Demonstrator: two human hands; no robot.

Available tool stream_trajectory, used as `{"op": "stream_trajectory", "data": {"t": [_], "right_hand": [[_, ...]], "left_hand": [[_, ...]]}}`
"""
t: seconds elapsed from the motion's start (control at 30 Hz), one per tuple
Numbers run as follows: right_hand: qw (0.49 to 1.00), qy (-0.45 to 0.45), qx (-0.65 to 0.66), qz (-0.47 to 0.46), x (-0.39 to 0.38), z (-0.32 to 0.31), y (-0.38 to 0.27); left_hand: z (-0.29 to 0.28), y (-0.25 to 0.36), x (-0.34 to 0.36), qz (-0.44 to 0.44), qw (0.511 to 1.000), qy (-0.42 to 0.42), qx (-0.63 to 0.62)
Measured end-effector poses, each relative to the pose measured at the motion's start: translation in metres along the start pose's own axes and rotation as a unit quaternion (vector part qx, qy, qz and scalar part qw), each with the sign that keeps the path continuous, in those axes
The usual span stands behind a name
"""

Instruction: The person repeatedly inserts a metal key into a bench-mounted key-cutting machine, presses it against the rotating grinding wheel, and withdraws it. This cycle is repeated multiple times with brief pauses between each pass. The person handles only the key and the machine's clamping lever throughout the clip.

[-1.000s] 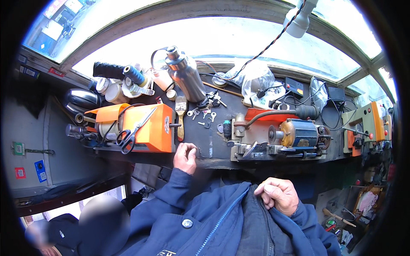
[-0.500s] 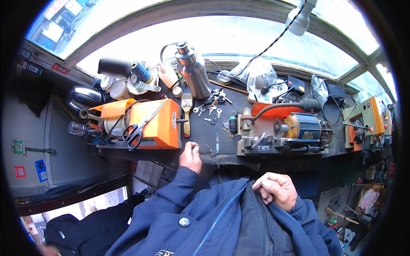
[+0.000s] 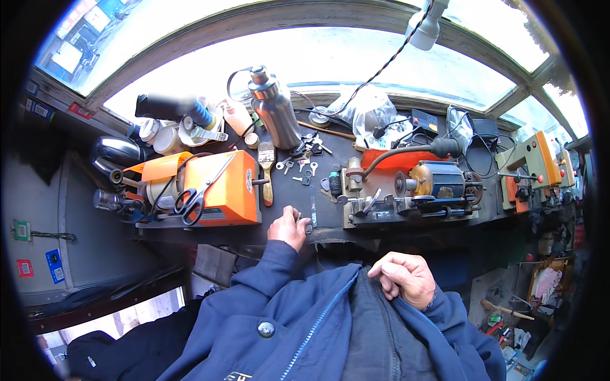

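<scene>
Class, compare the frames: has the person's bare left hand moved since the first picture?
Yes. The bare left hand has shifted rightward, farther from the orange, box-shaped machine housing on the bench.

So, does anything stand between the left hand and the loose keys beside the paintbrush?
Nothing visible stands between the left hand and the loose keys. The wooden-handled paintbrush lies to the left of that line; the blue-motored key-cutting machine stands off to its right.
</scene>
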State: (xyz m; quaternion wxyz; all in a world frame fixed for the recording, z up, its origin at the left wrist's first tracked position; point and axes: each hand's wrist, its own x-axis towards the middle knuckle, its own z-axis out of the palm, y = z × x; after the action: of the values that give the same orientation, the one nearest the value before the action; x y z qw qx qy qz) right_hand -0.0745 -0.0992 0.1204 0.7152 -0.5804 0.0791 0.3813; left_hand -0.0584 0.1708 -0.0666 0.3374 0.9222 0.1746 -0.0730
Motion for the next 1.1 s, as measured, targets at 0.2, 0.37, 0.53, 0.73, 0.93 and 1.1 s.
{"op": "stream_trajectory", "data": {"t": [0.2, 0.37, 0.53, 0.73, 0.93, 1.1], "right_hand": [[1.0, -0.014, -0.008, -0.009, 0.002, 0.005, -0.002], [1.0, -0.024, -0.017, -0.01, 0.003, 0.009, -0.005], [0.999, -0.03, -0.033, 0.004, 0.007, 0.012, -0.008], [0.999, -0.033, -0.025, 0.008, 0.011, 0.012, -0.009], [1.0, -0.016, -0.017, 0.01, 0.011, 0.005, -0.007], [1.0, -0.011, 0.001, 0.003, 0.009, -0.002, -0.006]], "left_hand": [[0.004, -0.006, -0.002, 0.019, 0.999, 0.006, 0.033], [-0.002, -0.022, 0.005, -0.024, 0.95, -0.066, -0.303], [-0.021, -0.036, 0.003, -0.109, 0.72, -0.195, -0.657], [-0.027, -0.031, -0.001, -0.046, 0.638, -0.227, -0.735], [-0.025, -0.028, 0.002, -0.049, 0.641, -0.238, -0.728], [-0.011, -0.025, 0.015, -0.061, 0.895, -0.106, -0.428]]}}
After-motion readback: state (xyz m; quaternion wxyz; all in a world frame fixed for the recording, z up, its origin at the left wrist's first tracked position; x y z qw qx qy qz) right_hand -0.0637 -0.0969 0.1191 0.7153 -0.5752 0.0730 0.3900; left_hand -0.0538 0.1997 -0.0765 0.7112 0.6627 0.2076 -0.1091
